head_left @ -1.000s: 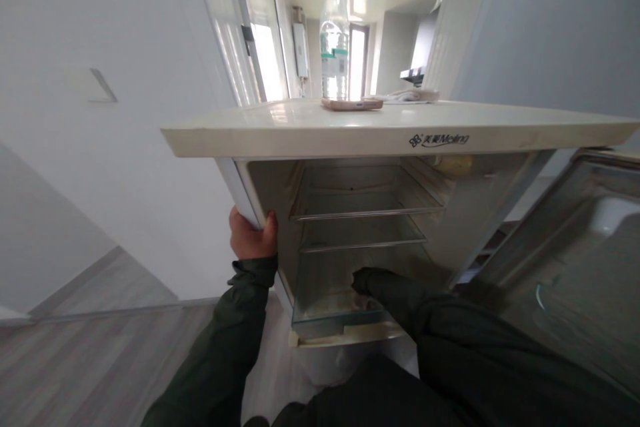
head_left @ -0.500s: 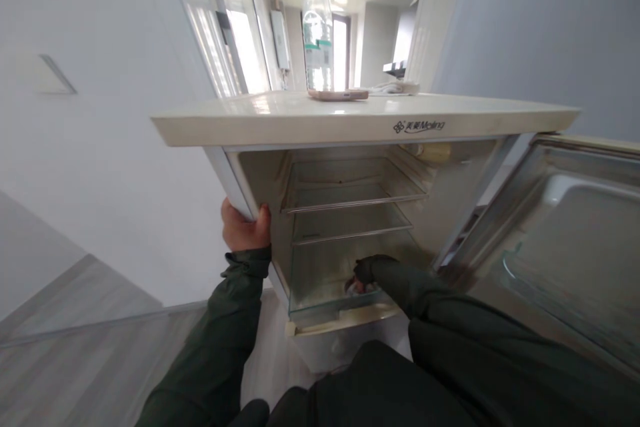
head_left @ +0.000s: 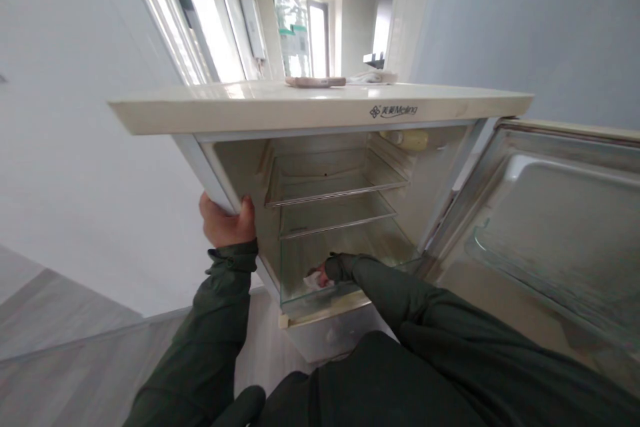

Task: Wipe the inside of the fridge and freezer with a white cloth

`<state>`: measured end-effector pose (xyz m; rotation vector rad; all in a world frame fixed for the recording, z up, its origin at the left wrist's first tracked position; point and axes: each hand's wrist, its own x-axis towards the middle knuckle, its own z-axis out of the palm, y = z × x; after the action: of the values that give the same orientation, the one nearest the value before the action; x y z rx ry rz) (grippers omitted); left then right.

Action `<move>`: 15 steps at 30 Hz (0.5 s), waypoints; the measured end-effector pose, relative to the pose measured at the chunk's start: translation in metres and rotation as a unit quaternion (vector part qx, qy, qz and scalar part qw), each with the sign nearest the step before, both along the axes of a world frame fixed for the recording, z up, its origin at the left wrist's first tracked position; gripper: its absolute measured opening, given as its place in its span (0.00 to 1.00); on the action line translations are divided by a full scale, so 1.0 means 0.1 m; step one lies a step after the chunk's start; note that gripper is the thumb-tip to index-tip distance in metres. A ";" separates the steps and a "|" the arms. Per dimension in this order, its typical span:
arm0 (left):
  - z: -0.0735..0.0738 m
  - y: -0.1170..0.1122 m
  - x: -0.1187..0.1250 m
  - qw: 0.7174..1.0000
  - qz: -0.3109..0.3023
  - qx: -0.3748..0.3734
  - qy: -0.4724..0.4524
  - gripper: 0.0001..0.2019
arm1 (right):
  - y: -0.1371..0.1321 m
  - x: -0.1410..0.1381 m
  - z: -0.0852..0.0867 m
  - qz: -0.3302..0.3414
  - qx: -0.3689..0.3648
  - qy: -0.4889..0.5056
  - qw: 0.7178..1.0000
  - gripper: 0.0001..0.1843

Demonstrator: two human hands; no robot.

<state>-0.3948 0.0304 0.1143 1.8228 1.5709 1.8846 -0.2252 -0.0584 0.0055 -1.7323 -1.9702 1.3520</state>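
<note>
**Items, left to right.**

Floor: one wood-look floor (head_left: 50,373), lower left.

Left hand: one, bare (head_left: 225,225), raised at the refrigerator's left side, forearm angled up in a dark green jacket sleeve (head_left: 215,320). Its fingers (head_left: 246,210) are clenched around the white side edge of the cabinet (head_left: 203,170).

Wall fitting: one white wall-mounted unit (head_left: 251,25), in the background beyond the refrigerator.

Refrigerator: one Meiling refrigerator (head_left: 320,107), cream top, door swung open. On its top surface (head_left: 225,97) stand or lie three items: one clear water bottle (head_left: 293,20) with a teal band; one phone (head_left: 315,82) in a pinkish case, lying flat in front of the bottle; and one white folded item (head_left: 373,78), just beside the phone.

Interior: two shelves (head_left: 335,190) with metal front trims, one above the other, and one clear lower compartment (head_left: 325,267). One pale yellow object (head_left: 405,140) sits at the upper right of the interior; its kind is hard to tell.

Right hand: one (head_left: 327,272), arm reaching forward and across into the lower compartment, its sleeve covering most of the hand. Its fingers (head_left: 324,276) are closed on one white cloth (head_left: 314,281), which lies inside the compartment near its front edge.

Door: one open refrigerator door (head_left: 560,227), far right, with one clear door shelf (head_left: 500,260) on its inner liner.
</note>
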 end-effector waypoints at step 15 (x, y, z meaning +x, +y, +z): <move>0.01 -0.04 -0.01 1.000 -0.017 -0.004 -0.011 0.34 | -0.66 0.33 -1.76 0.116 0.697 -0.210 0.676 0.16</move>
<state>-0.3957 0.0267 0.1150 1.8086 1.5286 1.8753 -0.1917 -0.1247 -0.1708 -0.9316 -2.2924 -0.7142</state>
